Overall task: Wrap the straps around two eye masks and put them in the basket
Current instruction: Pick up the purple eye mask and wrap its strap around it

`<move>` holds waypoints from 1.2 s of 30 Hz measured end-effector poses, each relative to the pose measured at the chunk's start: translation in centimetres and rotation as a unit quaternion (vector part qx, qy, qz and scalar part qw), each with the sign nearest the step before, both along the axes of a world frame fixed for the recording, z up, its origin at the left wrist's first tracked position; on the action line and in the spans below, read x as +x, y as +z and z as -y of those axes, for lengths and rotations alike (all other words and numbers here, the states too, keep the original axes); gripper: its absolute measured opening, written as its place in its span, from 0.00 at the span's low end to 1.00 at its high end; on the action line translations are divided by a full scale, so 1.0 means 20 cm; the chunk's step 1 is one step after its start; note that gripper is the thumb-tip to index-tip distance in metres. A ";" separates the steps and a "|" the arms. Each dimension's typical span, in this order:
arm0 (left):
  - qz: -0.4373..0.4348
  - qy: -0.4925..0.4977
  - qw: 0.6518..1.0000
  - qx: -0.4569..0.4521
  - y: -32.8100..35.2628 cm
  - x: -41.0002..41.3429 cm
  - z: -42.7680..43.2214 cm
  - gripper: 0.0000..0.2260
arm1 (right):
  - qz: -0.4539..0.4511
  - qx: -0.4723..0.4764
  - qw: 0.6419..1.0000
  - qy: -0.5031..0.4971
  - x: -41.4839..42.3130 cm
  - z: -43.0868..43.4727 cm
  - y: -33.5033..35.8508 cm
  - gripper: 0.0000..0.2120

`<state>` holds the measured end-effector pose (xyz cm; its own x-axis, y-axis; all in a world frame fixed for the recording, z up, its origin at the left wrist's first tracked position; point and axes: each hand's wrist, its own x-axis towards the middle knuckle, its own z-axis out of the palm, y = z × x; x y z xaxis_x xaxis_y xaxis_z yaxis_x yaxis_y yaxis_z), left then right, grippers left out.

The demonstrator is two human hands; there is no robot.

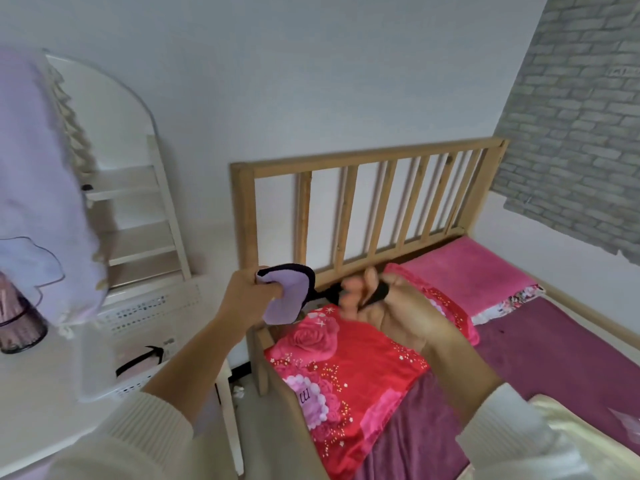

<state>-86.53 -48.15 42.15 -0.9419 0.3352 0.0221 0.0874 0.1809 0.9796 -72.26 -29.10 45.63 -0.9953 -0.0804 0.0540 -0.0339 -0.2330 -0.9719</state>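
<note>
L hand (247, 292) pinches folded lilac fabric eye mask w/ black trim (284, 295); its black elastic strap (375, 293) stretches to blurred R hand (388, 308), looped round fingers.

Home bedroom. Wooden slatted headboard (367, 206) against white wall, bed with purple sheet (554, 355), red floral pillow (343, 368), pink pillow (464, 271). White bedside shelf unit (138, 209) left; grey brick-pattern wallpaper (581, 126) right.
</note>
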 end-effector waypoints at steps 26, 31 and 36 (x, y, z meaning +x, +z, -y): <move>-0.143 -0.107 0.983 -0.051 0.05 0.00 0.10 0.04 | -0.152 0.641 0.717 -0.230 -0.39 0.28 -0.12 0.03; -0.179 -0.065 0.974 -0.125 0.03 -0.03 0.11 0.04 | -0.170 0.664 0.696 -0.215 -0.43 0.33 -0.16 0.03; -0.184 -0.004 0.972 -0.146 0.02 -0.11 0.18 0.07 | -0.152 0.587 0.763 -0.222 -0.46 0.36 -0.19 0.12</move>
<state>-88.75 -51.74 42.46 -0.8859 0.3847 0.2591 0.4238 0.4447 0.7890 -81.55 -36.36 41.87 -0.8945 0.0901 0.4379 -0.1218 0.8933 -0.4326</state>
